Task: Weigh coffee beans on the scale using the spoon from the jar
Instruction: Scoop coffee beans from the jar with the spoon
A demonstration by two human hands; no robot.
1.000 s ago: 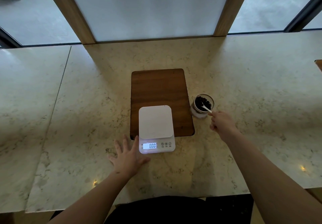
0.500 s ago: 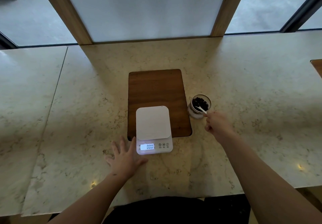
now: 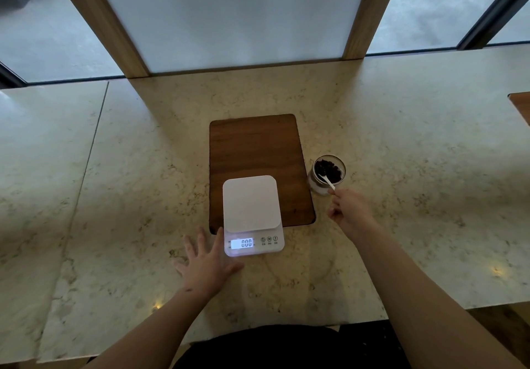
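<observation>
A white digital scale [image 3: 251,211] lies half on a dark wooden board [image 3: 255,150], its lit display reading 000 and its platform bare. To the right of the board stands a small glass jar [image 3: 327,175] of dark coffee beans [image 3: 329,169]. A white spoon [image 3: 327,180] sticks out of the jar, bowl among the beans. My right hand [image 3: 347,211] pinches the spoon's handle end just in front of the jar. My left hand [image 3: 206,259] rests flat on the counter, fingers spread, its thumb side touching the scale's front left corner.
The marble counter [image 3: 129,196] has a seam running down its left side. Wooden window posts [image 3: 361,13] stand at the back edge. Another wooden board's corner [image 3: 522,104] shows at the far right. The counter's front edge is close to my body.
The spoon's handle has tilted slightly within the jar as my right hand holds it. My left hand stays beside the scale; the display still reads 000.
</observation>
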